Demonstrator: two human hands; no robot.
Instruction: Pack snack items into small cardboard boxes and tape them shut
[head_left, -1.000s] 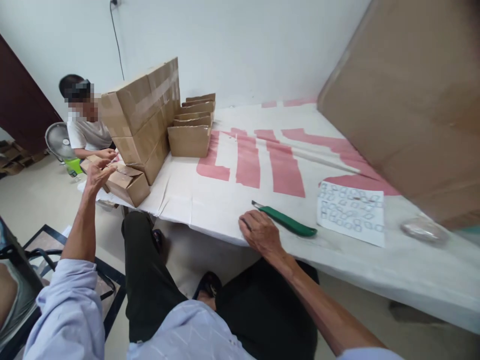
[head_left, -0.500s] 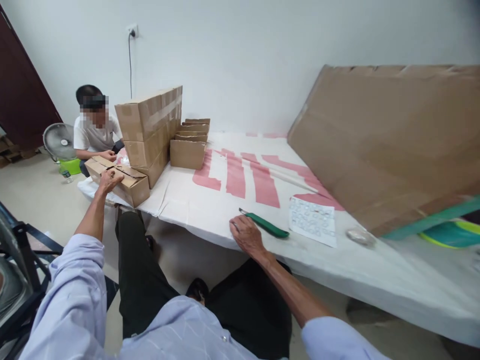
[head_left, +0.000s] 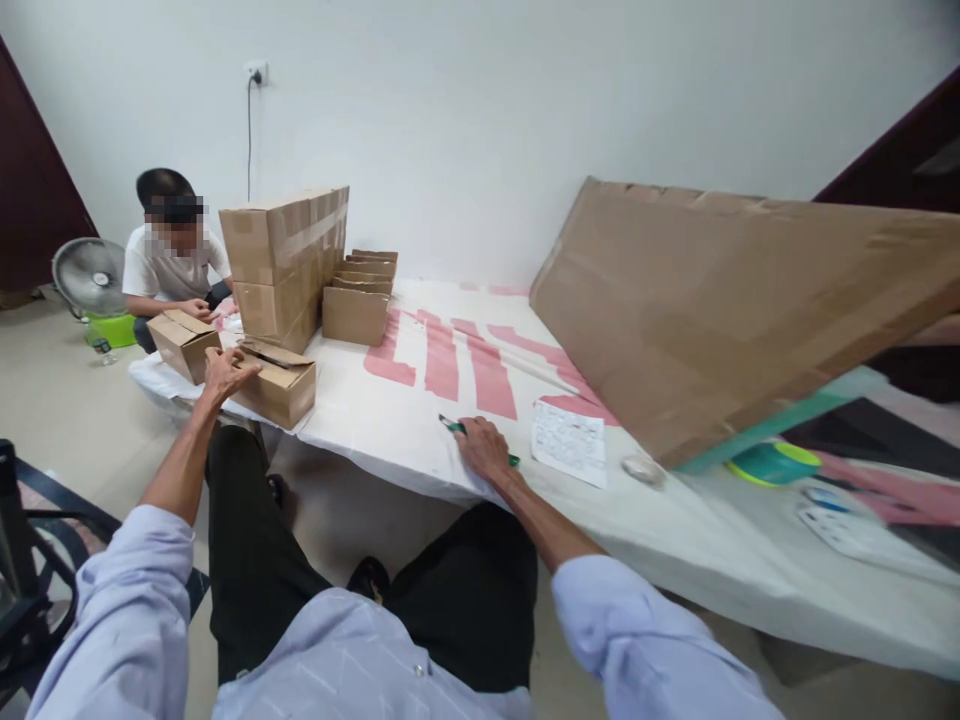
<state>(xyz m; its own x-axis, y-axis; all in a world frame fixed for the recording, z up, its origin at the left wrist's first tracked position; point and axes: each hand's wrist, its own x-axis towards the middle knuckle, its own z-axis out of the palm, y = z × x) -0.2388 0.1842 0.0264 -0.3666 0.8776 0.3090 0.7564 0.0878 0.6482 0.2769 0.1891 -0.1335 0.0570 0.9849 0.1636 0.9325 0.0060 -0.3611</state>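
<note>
Left hand (head_left: 227, 374) at near end of table, fingers spread on top of a box (head_left: 291, 398) at its left end; whether gripping or only resting, cannot tell. Box lies at the table's front edge, top flaps not flush, dark gap along the seam. Second box (head_left: 176, 343) just left of it. Right hand (head_left: 484, 447) palm down over a green cutter (head_left: 454, 426), blade end out past the thumb, tail out behind; how firmly the fingers close, hidden. Cutter on the table (head_left: 397, 440), near its front edge. Right of it: marked paper (head_left: 568, 443), then a small clear lump (head_left: 643, 469). Behind the boxes: taped stack (head_left: 274, 265), open carton (head_left: 355, 315) beside it. Co-worker (head_left: 180, 265) beyond, head bowed.
</note>
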